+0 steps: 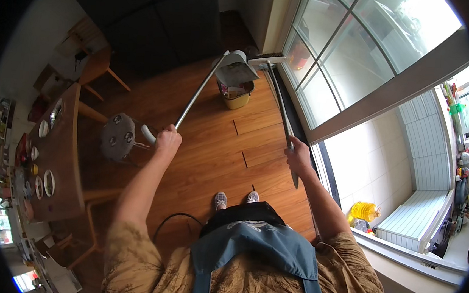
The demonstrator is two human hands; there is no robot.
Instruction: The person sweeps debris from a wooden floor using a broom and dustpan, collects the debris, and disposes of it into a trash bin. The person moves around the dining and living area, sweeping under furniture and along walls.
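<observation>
My left hand (168, 141) grips the metal pole of a long-handled dustpan (237, 73) just beyond its white hooked end. The dustpan's pan is over a yellow waste bin (237, 102) and tilts down toward it. Some litter shows inside the bin's dark rim. On the other side, my right hand (298, 155) is closed around the dark handle of a broom (281, 100). The broom's white head (267, 60) with dark bristles is beside the pan, near the glass door's foot.
A dining table (62, 149) with several plates and bowls stands at left, beside a round stool (118, 137) and a wooden chair (96, 67). Glass sliding doors (333, 51) run along the right. Beyond the opening is an oil bottle (365, 211). A dark cable (177, 214) lies near my feet.
</observation>
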